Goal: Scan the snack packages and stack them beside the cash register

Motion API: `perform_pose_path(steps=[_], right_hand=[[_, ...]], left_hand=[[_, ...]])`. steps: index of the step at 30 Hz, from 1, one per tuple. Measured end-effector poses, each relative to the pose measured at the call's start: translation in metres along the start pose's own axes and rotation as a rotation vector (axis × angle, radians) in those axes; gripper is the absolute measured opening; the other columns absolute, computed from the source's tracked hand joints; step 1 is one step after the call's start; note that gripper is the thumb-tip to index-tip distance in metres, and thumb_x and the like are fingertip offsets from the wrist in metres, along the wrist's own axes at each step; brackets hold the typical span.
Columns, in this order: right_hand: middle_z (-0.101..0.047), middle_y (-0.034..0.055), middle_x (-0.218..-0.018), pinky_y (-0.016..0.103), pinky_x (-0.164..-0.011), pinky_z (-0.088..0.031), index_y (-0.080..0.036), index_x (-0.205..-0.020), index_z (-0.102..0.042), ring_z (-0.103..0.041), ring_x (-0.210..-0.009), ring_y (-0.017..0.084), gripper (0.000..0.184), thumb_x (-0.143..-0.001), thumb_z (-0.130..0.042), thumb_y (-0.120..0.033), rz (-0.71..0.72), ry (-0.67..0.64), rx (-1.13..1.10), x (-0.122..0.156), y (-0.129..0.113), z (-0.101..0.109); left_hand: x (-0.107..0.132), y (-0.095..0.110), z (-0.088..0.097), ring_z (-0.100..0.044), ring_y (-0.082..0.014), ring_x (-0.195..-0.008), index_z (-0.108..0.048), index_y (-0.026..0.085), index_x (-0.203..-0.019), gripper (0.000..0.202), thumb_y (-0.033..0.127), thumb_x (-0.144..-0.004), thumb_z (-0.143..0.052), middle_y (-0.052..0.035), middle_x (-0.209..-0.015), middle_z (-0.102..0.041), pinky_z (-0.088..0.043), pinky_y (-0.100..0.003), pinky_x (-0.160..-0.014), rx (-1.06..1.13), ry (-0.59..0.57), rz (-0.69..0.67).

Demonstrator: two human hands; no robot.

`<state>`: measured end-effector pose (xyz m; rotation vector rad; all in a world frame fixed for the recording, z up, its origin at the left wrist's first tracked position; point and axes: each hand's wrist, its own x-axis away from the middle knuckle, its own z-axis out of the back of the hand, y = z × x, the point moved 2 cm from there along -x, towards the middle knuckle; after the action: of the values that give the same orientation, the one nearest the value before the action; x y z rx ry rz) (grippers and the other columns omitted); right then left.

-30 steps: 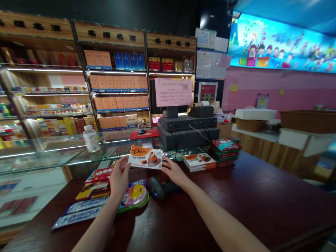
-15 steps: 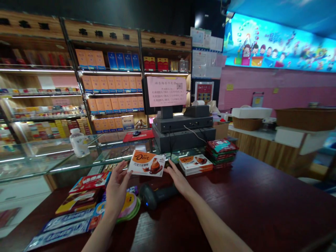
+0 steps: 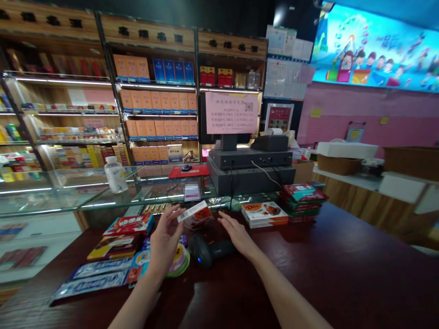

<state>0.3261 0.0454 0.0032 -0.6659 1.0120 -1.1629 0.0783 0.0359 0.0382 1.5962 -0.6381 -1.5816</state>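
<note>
My left hand (image 3: 168, 235) grips one end of a white and orange Dove chocolate box (image 3: 197, 216), tilted in the air so that a narrow side faces me. To the right of the box, my right hand (image 3: 238, 232) is apart from it, fingers stretched out and holding nothing. Below the box a black barcode scanner (image 3: 207, 250) lies on the dark tabletop (image 3: 274, 269). Further right are stacked Dove boxes (image 3: 265, 214). Beside my left forearm lie a red snack box (image 3: 128, 225), a yellow and brown box (image 3: 115, 247) and long blue-white packets (image 3: 94, 280).
Behind the tabletop, a glass display counter (image 3: 89, 201) carries a white bottle (image 3: 115, 174). A point-of-sale terminal (image 3: 250, 157) with a pink notice (image 3: 231, 113) stands in the middle. A pile of red-green packets (image 3: 303, 201) sits right of the Dove boxes. Stocked shelves line the back wall.
The Dove box has turned from showing its front to showing a narrow side. My right hand has come off it, while the left keeps hold. The view has shifted slightly left.
</note>
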Motion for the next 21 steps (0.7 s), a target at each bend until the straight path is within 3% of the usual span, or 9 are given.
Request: perform_pose_path(steps=[6,14,21], right_hand=[[-0.061,0.0093,-0.142,0.046,-0.118,-0.032,-0.023,-0.14,-0.057,-0.051,-0.136,0.025,0.057,-0.099,-0.037,-0.058,0.0,0.002,0.051,0.004,-0.004,0.003],[-0.069,0.0076,-0.13,0.048,-0.113,-0.035,-0.027,-0.144,-0.052,-0.057,-0.127,0.026,0.05,-0.098,-0.048,-0.046,0.088,-0.081,0.212,0.015,-0.016,0.011],[-0.072,0.0057,-0.123,0.047,-0.107,-0.037,-0.031,-0.139,-0.058,-0.06,-0.118,0.028,0.051,-0.088,-0.064,-0.037,0.104,-0.21,0.279,0.027,-0.026,0.021]], left_hand=[[0.003,0.0,0.009,-0.074,-0.0166,-0.086,-0.052,0.026,-0.131,0.044,0.041,-0.09,-0.058,-0.0063,-0.128,-0.07,-0.062,-0.035,-0.083,-0.155,-0.037,-0.065],[-0.001,-0.004,0.023,-0.064,-0.0225,-0.12,-0.054,0.027,-0.133,0.042,0.033,-0.092,-0.053,-0.005,-0.126,-0.071,-0.048,-0.043,-0.107,-0.475,-0.048,-0.251],[-0.003,-0.01,0.027,-0.061,-0.0234,-0.124,-0.052,0.026,-0.137,0.045,0.027,-0.092,-0.051,-0.0053,-0.127,-0.071,-0.046,-0.043,-0.107,-0.613,-0.09,-0.339]])
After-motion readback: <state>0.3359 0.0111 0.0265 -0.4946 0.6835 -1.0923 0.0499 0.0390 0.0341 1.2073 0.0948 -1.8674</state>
